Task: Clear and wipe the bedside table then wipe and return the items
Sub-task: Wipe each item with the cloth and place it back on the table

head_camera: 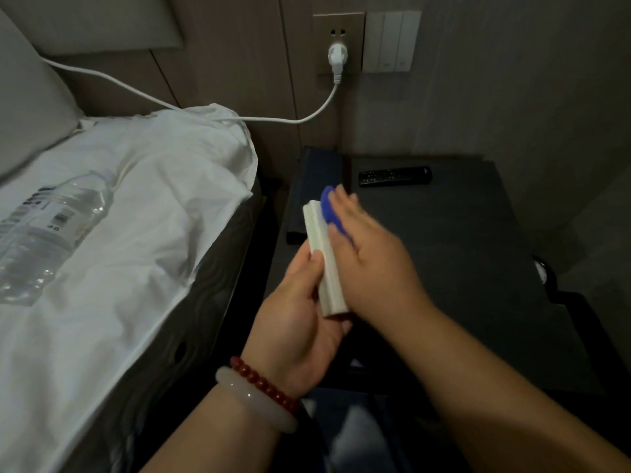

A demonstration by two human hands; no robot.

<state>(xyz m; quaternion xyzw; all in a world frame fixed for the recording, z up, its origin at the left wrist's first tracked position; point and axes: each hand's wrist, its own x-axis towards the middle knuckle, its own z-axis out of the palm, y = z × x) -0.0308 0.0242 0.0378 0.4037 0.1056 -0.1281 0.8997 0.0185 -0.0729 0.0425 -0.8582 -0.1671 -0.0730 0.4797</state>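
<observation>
Red beads point(263, 384) and a pale bangle point(252, 402) ring the left wrist at my 6 o'clock, nearest the camera. Just above them the left hand point(300, 322) grips a white box point(324, 264), thumb curled over its near face and the lower end seated in the palm. The box is held off the bedside table point(461, 268), tilted toward 11 o'clock, close to the centre of my view. The right hand point(372, 264) comes in from 4 o'clock and lies across the box's right side. Its fingers are almost straight and press a blue cloth point(329, 208) against the top end. The thumb is hidden from me and the fingers are blurred.

Beyond the hands the dark table top spreads toward 3 o'clock. A dark folder point(307, 192) lies along its left edge, and a black remote point(394, 176) rests near the back at 1 o'clock.

At 9 o'clock a clear water bottle point(51, 230) lies on its side on the white bedding point(153, 199).

Farthest off, at 12 o'clock, a white plug point(336, 56) sits in the wall socket, its cable point(170, 104) trailing left over the bedding. A row of switches point(392, 42) is just right of the plug.
</observation>
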